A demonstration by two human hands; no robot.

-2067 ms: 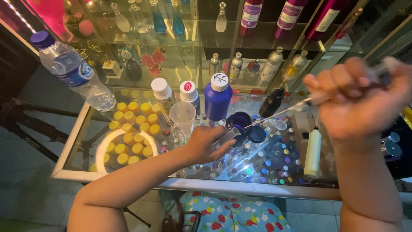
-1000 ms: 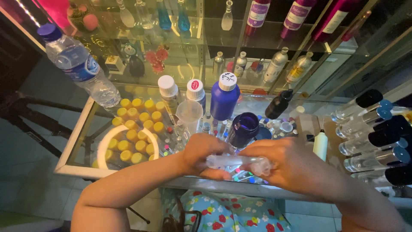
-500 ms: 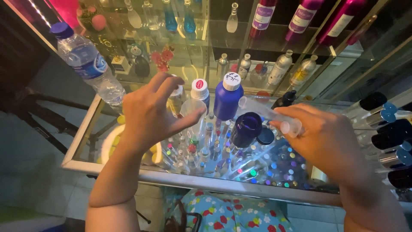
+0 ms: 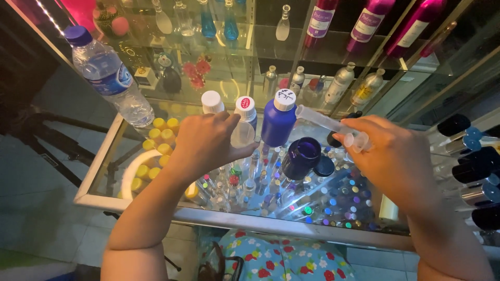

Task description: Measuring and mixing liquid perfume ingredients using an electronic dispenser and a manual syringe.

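Note:
My left hand [image 4: 205,143] is wrapped around a small clear plastic cup [image 4: 242,134] on the glass counter [image 4: 156,207]. The cup stands in front of a white-capped bottle with a red mark [image 4: 246,107]. My right hand [image 4: 393,156] holds a clear syringe [image 4: 323,122] by its rear end, with the tip pointing left toward a blue bottle with a white cap [image 4: 278,120]. Between my hands stands an open dark blue bottle [image 4: 302,156], its black cap [image 4: 324,166] lying beside it.
A clear water bottle with a blue cap [image 4: 108,77] stands at the counter's far left corner, and another white-capped bottle [image 4: 212,101] is behind my left hand. Yellow caps [image 4: 159,136] and several small vials show under the glass. Black-capped bottles [image 4: 471,171] lie at the right.
My left hand, raised with fingers spread half a second ago, has come down and closed around the clear cup. My right hand still holds the syringe, now slightly higher.

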